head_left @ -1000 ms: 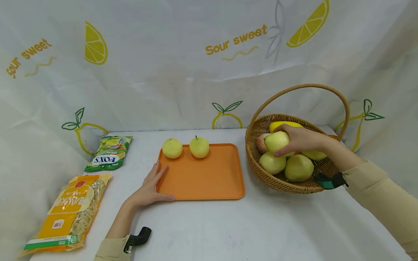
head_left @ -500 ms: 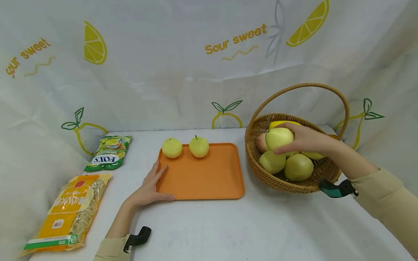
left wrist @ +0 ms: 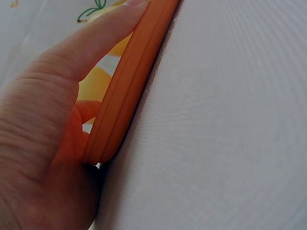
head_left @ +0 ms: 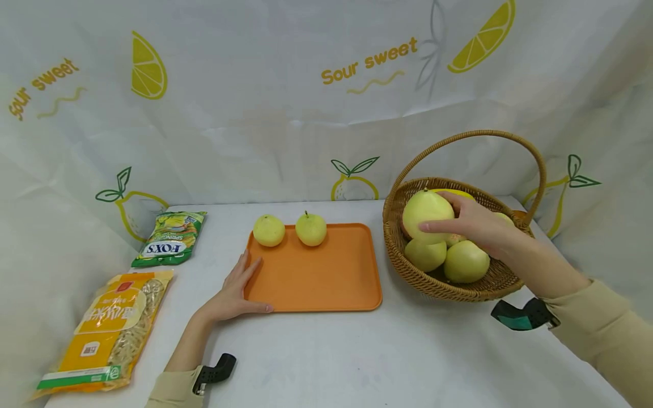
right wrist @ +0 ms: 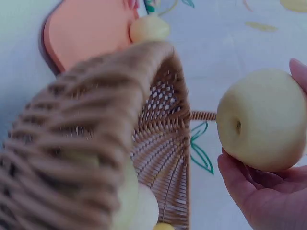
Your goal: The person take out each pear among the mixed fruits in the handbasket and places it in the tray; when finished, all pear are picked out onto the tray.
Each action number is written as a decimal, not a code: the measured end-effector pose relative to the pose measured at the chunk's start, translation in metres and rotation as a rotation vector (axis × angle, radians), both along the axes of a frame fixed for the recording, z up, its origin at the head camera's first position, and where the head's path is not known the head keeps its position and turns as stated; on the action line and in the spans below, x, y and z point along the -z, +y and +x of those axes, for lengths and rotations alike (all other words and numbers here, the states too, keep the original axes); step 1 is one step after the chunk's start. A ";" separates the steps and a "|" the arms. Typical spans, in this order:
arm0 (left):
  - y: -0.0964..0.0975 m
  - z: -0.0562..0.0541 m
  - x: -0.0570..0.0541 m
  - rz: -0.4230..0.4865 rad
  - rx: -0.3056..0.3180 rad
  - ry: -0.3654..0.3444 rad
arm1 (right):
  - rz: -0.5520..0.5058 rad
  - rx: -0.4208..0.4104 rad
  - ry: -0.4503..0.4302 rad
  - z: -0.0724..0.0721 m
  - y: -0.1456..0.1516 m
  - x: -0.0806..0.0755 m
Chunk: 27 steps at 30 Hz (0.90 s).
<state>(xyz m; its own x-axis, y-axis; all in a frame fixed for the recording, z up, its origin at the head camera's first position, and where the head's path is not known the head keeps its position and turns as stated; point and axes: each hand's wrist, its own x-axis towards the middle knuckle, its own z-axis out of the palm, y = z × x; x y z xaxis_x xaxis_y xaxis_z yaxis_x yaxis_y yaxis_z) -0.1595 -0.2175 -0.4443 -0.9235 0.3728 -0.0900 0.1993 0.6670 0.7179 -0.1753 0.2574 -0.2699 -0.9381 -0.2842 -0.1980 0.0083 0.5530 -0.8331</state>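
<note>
My right hand [head_left: 474, 224] grips a round pale yellow pear [head_left: 427, 212], thumb at its front, raised over the wicker basket [head_left: 408, 280]. In the right wrist view the pear [right wrist: 264, 120] shows a small dimple, and the fingers curve under it beside the basket's blurred rim. More pears [head_left: 466, 262] lie in the basket, with a bright yellow fruit partly hidden behind my hand. My left hand [head_left: 232, 294] rests spread at the left side of the orange tray [head_left: 326, 283], thumb along its front rim. Two yellow pears [head_left: 311, 230] sit at the tray's back left.
Left of the tray lie a green FOX'S candy bag [head_left: 170, 239] and a yellow packet of dried noodles [head_left: 109, 328]. The basket's tall arched handle [head_left: 479, 134] rises above the right hand. A white printed cloth [head_left: 245, 113] hangs behind the table.
My right hand has lifted the pear up out of the pile in the basket, slightly to the left and nearer the head camera. The left hand and tray have stayed put.
</note>
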 end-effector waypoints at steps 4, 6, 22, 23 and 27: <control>0.000 0.000 0.000 0.000 -0.001 0.001 | -0.081 0.015 -0.036 0.007 -0.013 -0.002; 0.000 0.000 0.000 0.000 -0.002 0.001 | -0.128 0.019 -0.055 0.010 -0.019 -0.002; 0.000 0.001 -0.001 -0.003 -0.004 -0.005 | -0.499 0.076 -0.128 0.018 -0.083 0.018; 0.000 0.001 -0.001 -0.005 -0.006 -0.005 | -0.501 0.081 -0.132 0.018 -0.086 0.021; 0.000 0.000 -0.001 -0.012 -0.006 -0.006 | -0.505 0.110 -0.147 0.017 -0.098 0.030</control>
<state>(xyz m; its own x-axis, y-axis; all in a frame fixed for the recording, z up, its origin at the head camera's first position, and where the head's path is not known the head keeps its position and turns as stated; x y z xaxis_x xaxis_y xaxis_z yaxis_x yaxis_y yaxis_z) -0.1592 -0.2178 -0.4434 -0.9252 0.3660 -0.1000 0.1910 0.6771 0.7107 -0.1579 0.1592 -0.3000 -0.9403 -0.2798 -0.1938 0.1804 0.0732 -0.9809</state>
